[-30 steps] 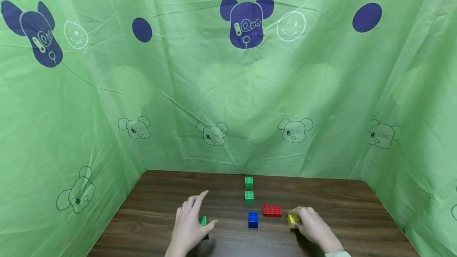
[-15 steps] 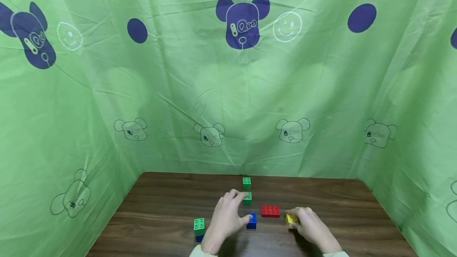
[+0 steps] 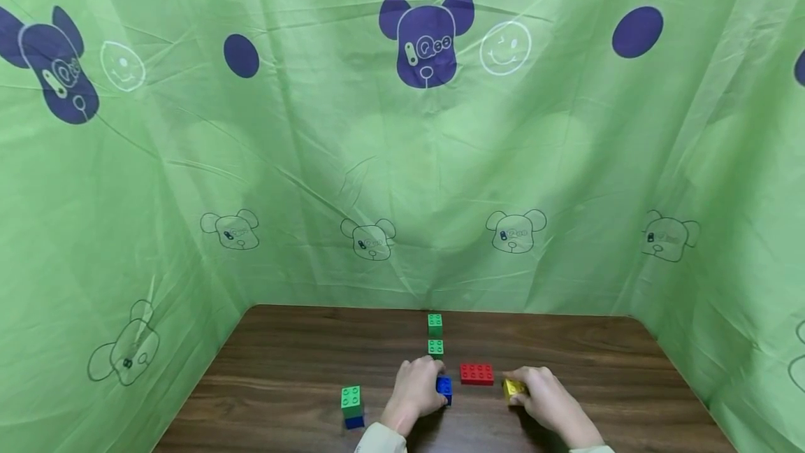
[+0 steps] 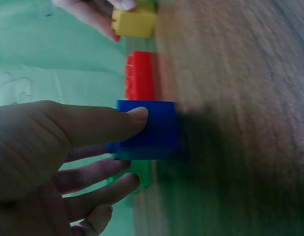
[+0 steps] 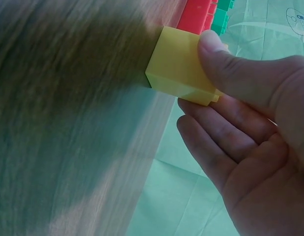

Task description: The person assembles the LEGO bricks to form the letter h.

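Having shifted from green stack [image 3: 352, 406], left hand [image 3: 418, 386] gripping blue brick [image 3: 444, 387]

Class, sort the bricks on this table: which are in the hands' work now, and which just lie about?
In hand:
blue brick, gripped by the left hand
yellow brick, held by the right hand

Lying about:
red brick
two green bricks
green-on-blue stack

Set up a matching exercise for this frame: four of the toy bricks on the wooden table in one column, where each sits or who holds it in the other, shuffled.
Things:
1. blue plastic brick
2. yellow plastic brick
3. red flat plastic brick
4. green-on-blue brick stack

Places:
A. free, between the two hands
B. gripped by the right hand
C. alone, at the table's left
D. gripped by the left hand

Pairs: 1-D, 2-B, 3-A, 4-C
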Demonstrator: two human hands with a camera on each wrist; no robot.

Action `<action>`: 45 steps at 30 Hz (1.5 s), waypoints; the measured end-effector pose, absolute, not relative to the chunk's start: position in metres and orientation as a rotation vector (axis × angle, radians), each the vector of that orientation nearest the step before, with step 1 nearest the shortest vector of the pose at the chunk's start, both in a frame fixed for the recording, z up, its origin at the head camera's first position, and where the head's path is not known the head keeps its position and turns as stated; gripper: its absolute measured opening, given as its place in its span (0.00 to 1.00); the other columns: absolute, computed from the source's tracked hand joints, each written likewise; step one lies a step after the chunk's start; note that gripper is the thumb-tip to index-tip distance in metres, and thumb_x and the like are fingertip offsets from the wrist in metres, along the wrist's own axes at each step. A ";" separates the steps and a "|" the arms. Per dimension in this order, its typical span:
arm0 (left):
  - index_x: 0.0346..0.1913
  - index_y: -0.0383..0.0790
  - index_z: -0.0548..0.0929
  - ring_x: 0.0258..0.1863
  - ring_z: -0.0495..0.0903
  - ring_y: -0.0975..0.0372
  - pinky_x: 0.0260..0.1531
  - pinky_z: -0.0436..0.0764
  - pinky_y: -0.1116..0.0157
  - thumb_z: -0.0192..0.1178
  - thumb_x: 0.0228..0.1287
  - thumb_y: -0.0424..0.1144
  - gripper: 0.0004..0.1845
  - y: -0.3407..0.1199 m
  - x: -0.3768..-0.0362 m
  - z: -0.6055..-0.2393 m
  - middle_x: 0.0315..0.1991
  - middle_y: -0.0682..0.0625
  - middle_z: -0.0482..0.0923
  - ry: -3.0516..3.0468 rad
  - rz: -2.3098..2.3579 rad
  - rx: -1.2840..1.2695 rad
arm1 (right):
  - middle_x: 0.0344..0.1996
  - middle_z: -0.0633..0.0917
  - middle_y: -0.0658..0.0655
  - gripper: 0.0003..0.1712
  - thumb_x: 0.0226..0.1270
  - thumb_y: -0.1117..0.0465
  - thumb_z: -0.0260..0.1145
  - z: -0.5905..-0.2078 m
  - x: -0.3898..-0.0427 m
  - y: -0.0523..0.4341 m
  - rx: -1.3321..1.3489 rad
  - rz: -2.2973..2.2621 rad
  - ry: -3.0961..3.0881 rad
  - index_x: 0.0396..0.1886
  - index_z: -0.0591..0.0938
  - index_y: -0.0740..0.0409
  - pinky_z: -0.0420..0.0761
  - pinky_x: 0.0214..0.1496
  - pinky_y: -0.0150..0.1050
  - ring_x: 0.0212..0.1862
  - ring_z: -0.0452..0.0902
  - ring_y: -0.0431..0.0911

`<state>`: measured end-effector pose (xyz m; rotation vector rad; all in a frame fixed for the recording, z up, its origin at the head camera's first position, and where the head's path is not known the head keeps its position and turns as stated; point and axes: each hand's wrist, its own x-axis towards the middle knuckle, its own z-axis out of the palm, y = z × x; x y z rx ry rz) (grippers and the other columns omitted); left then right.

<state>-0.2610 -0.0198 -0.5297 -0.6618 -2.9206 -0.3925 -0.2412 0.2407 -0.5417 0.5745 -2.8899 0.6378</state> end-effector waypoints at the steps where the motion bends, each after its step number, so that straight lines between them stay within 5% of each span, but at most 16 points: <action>1: 0.40 0.48 0.85 0.32 0.78 0.65 0.31 0.69 0.64 0.76 0.37 0.47 0.22 -0.020 -0.262 -0.531 0.35 0.54 0.82 -2.935 -0.396 -0.662 | 0.39 0.87 0.53 0.21 0.47 0.62 0.74 -0.542 -0.241 0.241 0.580 0.634 -2.884 0.45 0.85 0.56 0.78 0.33 0.37 0.38 0.80 0.41; 24: 0.41 0.51 0.82 0.31 0.79 0.61 0.31 0.76 0.63 0.74 0.42 0.46 0.20 -0.031 -0.264 -0.538 0.37 0.53 0.81 -2.984 -0.714 -0.659 | 0.37 0.87 0.51 0.21 0.45 0.62 0.75 -0.545 -0.243 0.240 0.571 0.613 -2.827 0.44 0.86 0.55 0.79 0.37 0.37 0.38 0.80 0.39; 45: 0.43 0.56 0.81 0.36 0.74 0.70 0.34 0.74 0.69 0.73 0.46 0.48 0.18 -0.037 -0.195 -0.526 0.36 0.65 0.75 -3.044 -1.206 -0.789 | 0.39 0.87 0.52 0.21 0.47 0.61 0.75 -0.544 -0.243 0.243 0.562 0.672 -2.860 0.45 0.85 0.56 0.80 0.37 0.39 0.40 0.81 0.43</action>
